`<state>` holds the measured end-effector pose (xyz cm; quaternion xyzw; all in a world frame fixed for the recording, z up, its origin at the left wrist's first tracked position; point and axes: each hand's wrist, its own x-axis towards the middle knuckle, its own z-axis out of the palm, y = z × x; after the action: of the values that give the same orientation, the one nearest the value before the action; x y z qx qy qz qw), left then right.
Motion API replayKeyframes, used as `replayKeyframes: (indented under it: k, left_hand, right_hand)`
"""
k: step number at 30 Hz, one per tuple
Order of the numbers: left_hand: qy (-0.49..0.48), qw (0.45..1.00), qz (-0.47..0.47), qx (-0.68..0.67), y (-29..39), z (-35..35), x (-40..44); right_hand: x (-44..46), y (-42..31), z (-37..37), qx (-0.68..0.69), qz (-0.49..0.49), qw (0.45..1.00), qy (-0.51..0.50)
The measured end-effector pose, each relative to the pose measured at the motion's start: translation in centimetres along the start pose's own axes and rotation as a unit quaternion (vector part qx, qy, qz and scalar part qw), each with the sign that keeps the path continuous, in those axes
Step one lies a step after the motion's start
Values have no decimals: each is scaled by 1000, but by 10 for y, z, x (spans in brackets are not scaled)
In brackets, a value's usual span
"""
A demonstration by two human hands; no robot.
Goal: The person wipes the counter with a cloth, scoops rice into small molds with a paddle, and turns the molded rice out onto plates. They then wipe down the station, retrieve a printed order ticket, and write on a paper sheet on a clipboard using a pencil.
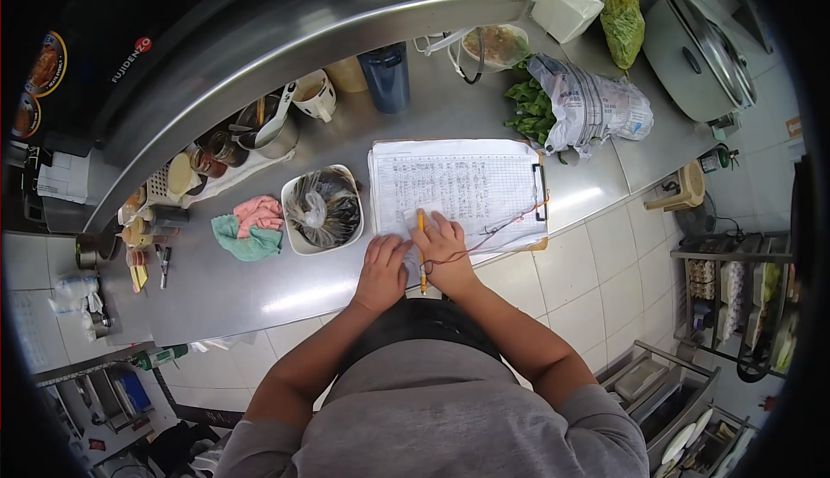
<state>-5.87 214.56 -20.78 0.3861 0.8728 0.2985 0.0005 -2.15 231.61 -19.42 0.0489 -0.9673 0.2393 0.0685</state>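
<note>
A clipboard (542, 243) with a stack of gridded, handwritten paper sheets (484, 180) lies on the steel counter in front of me. My left hand (383, 269) is closed over the lower left edge of the paper, its thumb hidden. Beside it, my right hand (445, 251) rests on the sheets, fingers bent around a yellow pencil (422, 226) that stands roughly upright in the view. A thin reddish cord (493, 232) runs across that hand toward the metal clip of the clipboard. Between both hands the paper looks creased.
Left of the clipboard stand a white tub (291, 238) holding a dark plastic bag and some pink and green cloths (248, 229). Leafy greens in newspaper (596, 106) lie at right. A blue tumbler (386, 80), a mug (313, 96) and jars line the back, below a steel shelf (372, 24).
</note>
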Motion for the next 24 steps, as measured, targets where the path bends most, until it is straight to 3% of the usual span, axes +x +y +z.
replayKeyframes:
  k: [10, 17, 24]
  left_hand:
    - [5, 1000, 2, 25, -5, 1, -10]
    - [17, 1000, 5, 17, 0, -2, -7]
    - [16, 1000, 4, 8, 0, 0, -7]
  right_hand:
    - [9, -15, 7, -6, 12, 1000, -21]
    - [-17, 16, -21, -46, 95, 994, -23]
    - [-36, 44, -32, -49, 98, 994, 10]
